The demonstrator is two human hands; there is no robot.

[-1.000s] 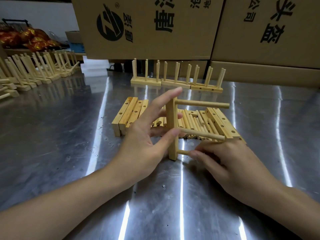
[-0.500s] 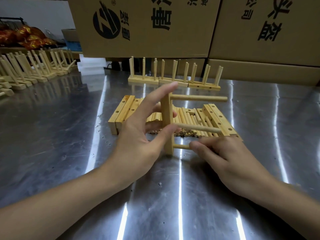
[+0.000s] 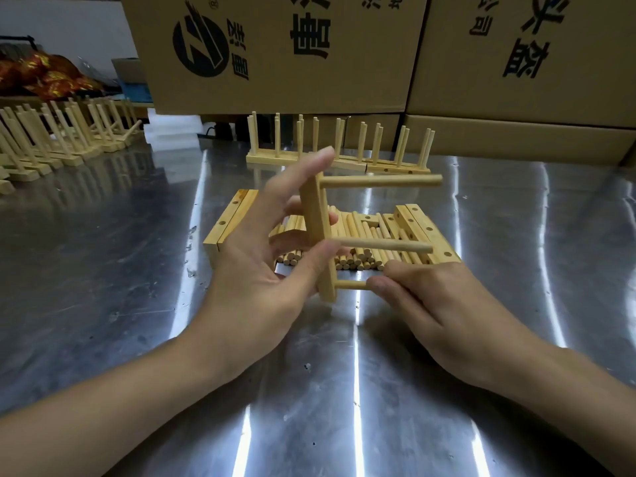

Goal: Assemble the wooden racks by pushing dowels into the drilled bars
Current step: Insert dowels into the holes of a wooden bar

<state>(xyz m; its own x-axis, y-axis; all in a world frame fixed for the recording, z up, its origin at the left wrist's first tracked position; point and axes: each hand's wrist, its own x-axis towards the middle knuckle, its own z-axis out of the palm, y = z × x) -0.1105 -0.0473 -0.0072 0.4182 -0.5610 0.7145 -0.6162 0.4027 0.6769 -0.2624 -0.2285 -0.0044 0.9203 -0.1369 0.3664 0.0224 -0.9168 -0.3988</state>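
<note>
Pinched between thumb and fingers of the left hand (image 3: 254,270), the drilled bar (image 3: 318,228) stands upright at the steel table (image 3: 103,270); whether its foot touches is unclear. The right hand (image 3: 437,304) pinches the lowest dowel (image 3: 351,285), hiding all but a stub. Two longer dowels (image 3: 382,180) jut right. The loose dowel pile (image 3: 361,232) behind is partly hidden.

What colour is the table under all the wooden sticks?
The table is shiny silver-grey metal, streaked with white light reflections. The head view shows it.
</note>
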